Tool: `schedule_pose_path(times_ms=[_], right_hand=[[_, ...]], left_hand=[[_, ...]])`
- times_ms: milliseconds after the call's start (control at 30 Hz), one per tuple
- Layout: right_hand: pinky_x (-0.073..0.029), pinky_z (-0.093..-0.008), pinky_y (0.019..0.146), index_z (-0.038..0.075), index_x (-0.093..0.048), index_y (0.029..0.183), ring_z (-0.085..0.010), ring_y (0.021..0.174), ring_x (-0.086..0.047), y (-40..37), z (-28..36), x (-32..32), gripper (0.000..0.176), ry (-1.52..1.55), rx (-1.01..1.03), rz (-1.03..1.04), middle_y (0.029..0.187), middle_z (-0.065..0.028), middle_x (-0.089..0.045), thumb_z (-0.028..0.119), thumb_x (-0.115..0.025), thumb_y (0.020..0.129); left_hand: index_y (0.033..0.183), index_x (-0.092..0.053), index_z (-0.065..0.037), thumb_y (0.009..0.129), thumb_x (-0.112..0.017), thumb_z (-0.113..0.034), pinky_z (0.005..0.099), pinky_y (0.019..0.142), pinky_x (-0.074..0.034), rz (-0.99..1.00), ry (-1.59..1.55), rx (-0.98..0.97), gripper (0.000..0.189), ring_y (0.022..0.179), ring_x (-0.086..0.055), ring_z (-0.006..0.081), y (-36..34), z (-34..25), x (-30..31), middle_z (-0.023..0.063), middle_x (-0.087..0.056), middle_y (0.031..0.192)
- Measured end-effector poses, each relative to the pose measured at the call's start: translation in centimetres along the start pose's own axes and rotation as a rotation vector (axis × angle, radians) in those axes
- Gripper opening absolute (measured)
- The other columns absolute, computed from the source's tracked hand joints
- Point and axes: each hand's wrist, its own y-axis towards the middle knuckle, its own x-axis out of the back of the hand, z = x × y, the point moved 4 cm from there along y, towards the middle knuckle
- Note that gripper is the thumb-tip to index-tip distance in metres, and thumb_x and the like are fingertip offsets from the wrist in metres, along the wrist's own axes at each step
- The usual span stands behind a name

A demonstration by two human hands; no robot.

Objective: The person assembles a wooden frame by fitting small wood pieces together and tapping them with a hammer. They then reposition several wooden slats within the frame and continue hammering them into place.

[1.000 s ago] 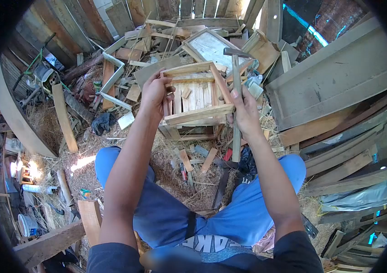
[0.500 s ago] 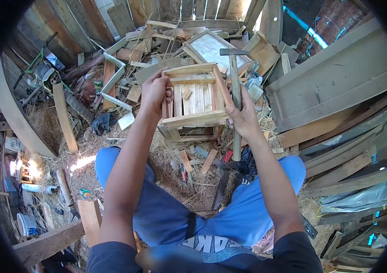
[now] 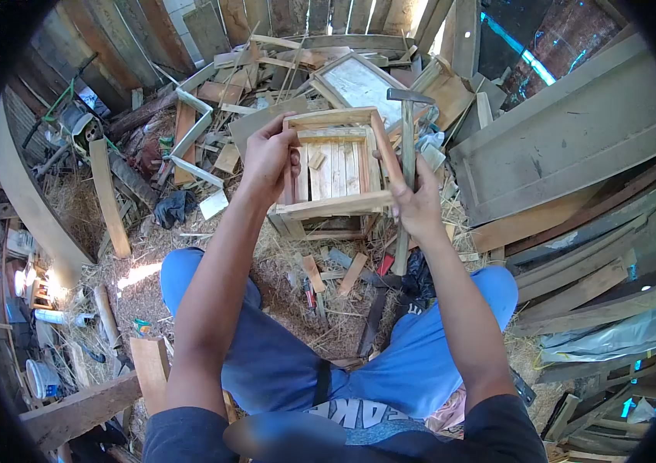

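My left hand [image 3: 269,160] is closed around the left side of a rectangular wooden frame [image 3: 337,204], thumb along its top. My right hand [image 3: 420,202] grips a hammer [image 3: 408,131] by its handle, head pointing away from me, and at the same time presses against the frame's right side. Below the frame stands a wooden box [image 3: 297,227] with a slatted bottom, partly hidden by it. A small wood block [image 3: 316,160] lies on the slats inside. The frame sits slightly askew over the box.
Scrap wood [image 3: 227,92] is heaped behind the box against a plank wall. Long boards [image 3: 559,139] lean at the right. Between my legs are wood offcuts [image 3: 352,274] and a red-handled tool [image 3: 309,295] on straw-strewn ground. A curved board [image 3: 35,193] stands at the left.
Both hands have shifted the frame slightly to the right over the box. The hammer has moved right with my right hand, its head a little lower.
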Motion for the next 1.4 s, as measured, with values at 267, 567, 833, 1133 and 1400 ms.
schedule_pose_path(times_ms=[267, 567, 833, 1133, 1400], right_hand=[[-0.039, -0.0255, 0.045, 0.003, -0.066, 0.1, -0.0074, 0.05, -0.049, 2.7, -3.0, 0.4, 0.037, 0.072, -0.319, -0.355, 0.067, 0.0018, -0.053, 0.039, -0.063, 0.103], [-0.054, -0.0467, 0.073, 0.0, -0.075, 0.104, -0.0411, 0.08, -0.072, 3.6, -11.8, -2.0, 0.038, -0.66, -0.193, -0.169, 0.08, -0.0236, -0.072, 0.035, -0.075, 0.089], [-0.052, -0.0423, 0.067, -0.001, -0.075, 0.091, -0.0291, 0.072, -0.073, 4.6, -16.7, -5.3, 0.03, -0.695, -0.183, -0.116, 0.081, -0.0208, -0.073, 0.028, -0.076, 0.086], [-0.054, -0.0443, 0.084, 0.001, -0.076, 0.104, -0.0379, 0.094, -0.071, 6.1, -14.7, -6.3, 0.042, -0.799, 0.021, -0.098, 0.104, -0.0224, -0.074, 0.041, -0.067, 0.096], [-0.058, -0.0354, 0.076, 0.0, -0.054, 0.14, -0.0222, 0.087, -0.071, 4.5, -1.0, -7.4, 0.065, 0.502, -0.326, 0.19, 0.106, -0.017, -0.072, 0.052, -0.029, 0.111]], left_hand=[[0.146, -0.055, -0.01, 0.089, -0.059, 0.014, 0.0243, 0.051, -0.047, -0.084, -0.125, -0.256, 0.062, 0.06, -0.053, 0.0093, 1.9, -0.6, 2.5, 0.0043, -0.059, 0.091], [0.145, -0.056, -0.008, 0.086, -0.06, 0.008, 0.0221, 0.046, -0.043, -0.046, -0.109, -0.333, 0.061, 0.057, -0.052, 0.0082, 1.0, -1.5, 5.5, 0.001, -0.059, 0.089], [0.141, -0.057, -0.005, 0.083, -0.059, 0.007, 0.0225, 0.045, -0.046, 0.048, -0.154, -0.434, 0.06, 0.056, -0.056, 0.0097, -1.1, -3.3, 7.0, 0.0081, -0.066, 0.133], [0.148, -0.049, -0.003, 0.082, -0.058, 0.002, 0.0215, 0.043, -0.044, 0.144, -0.284, -0.457, 0.067, 0.058, -0.049, 0.0094, -1.0, -4.0, 7.6, 0.0128, -0.057, 0.145], [0.15, -0.047, -0.003, 0.087, -0.058, 0.0, 0.0206, 0.045, -0.044, 0.206, -0.3, -0.439, 0.063, 0.059, -0.05, 0.009, -0.9, -3.7, 4.0, 0.0127, -0.057, 0.144]])
